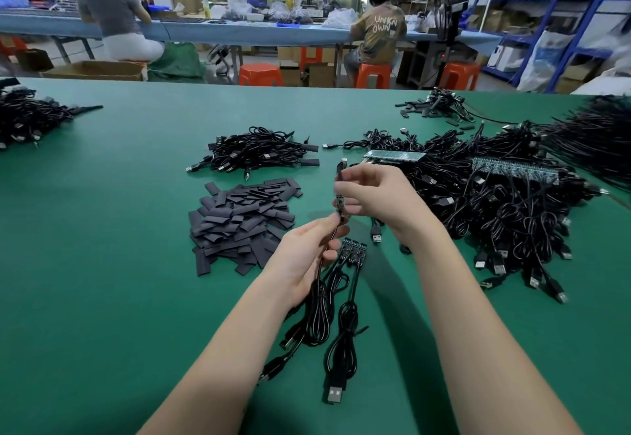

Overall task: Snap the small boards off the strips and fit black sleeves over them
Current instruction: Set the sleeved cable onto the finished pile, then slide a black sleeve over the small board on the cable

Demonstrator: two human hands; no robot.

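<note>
Above the green table, my left hand (309, 253) pinches a black cable just below a small board (340, 204). My right hand (372, 195) grips the upper end of that board, where a thin black piece (341, 170) sticks up; whether it is a sleeve I cannot tell. Below the hands a short strip of small boards (353, 253) hangs together with its cables (341, 328) trailing toward me. A heap of flat black sleeves (240, 224) lies to the left. Long board strips (394, 155) (515, 170) rest on the cable heap at right.
A bundle of cables with sleeves (254, 154) lies beyond the sleeve heap. A large tangle of USB cables (505, 216) fills the right side. More cables (24, 120) sit far left and a small pile (440, 106) at the back right. People work at a far bench.
</note>
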